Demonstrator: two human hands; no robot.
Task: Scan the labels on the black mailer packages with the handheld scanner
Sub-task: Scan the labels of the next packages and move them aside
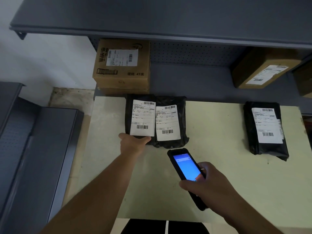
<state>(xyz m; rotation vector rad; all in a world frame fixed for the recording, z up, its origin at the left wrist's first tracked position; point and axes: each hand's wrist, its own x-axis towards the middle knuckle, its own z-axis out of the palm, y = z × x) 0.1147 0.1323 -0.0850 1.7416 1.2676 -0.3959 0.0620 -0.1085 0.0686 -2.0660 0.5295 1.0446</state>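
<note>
Two bare hands reach forward over a pale table (pixel 219 191), seen from above. Nearest, the right hand (pixel 209 186) wraps around the lower half of a black scanner (pixel 185 169), thumb resting at the edge of its glowing blue screen. The scanner's top end points toward the parcels and hovers just short of them, not touching.

Further out, the left hand (pixel 133 144) grips the near edge of the left mailer (pixel 141 117), thumb on one side and fingers curled at the bottom corner, pinching it. This mailer lies face up with its white label showing, its right edge overlapping the middle mailer (pixel 170 122), which sits touching it. A third mailer (pixel 266 129) lies well apart at the right side of the table, label up.

To scan well, the left hand would best hold the mailer flat and steady while the scanner's top end is aimed squarely at the barcode near the bottom of the label, close to the fingers, keeping them off the bars.

Beyond the table, a grey shelf (pixel 202 81) holds a brown box (pixel 121 65) at left and a second box (pixel 263 68) at right, both labelled.

Label text is too small to read. Screen content is a blur of blue. The scanner's bottom end hides behind the right hand, and any trigger cannot be seen. No scanning beam is visible.
</note>
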